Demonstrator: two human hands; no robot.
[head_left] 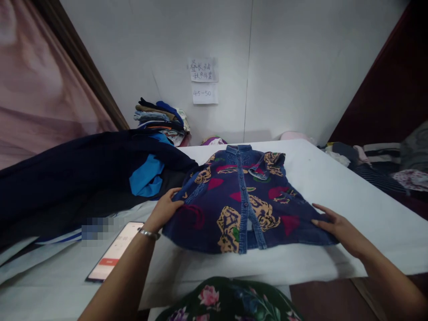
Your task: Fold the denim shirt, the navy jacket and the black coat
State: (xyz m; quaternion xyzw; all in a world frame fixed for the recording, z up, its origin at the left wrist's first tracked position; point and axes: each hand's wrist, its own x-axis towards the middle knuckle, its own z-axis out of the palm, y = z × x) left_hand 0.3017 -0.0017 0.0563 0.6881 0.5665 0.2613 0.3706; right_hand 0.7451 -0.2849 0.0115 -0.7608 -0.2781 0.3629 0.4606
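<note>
A dark blue denim shirt [214, 214] with patches of red, tan and green lies front up, collar away from me. Its button front is closed higher up and parts near the hem. One short-looking sleeve is folded in over the chest at the upper right. My left hand [165, 207], with a silver bracelet at the wrist, grips the shirt's left lower side, thumb on top. At the right lower corner my right hand [336, 225] holds the cloth, thumb above and index finger stretched along the edge. The fingers under the fabric are hidden.
The shirt is on a white-covered table [334, 178]. Dark clothes [83, 174] with a bright blue piece are heaped on the left, near a lit phone [117, 249]. Folded clothes [163, 118] are stacked behind. More clothes [377, 165] lie to the right. Paper notes [203, 80] hang on the wall.
</note>
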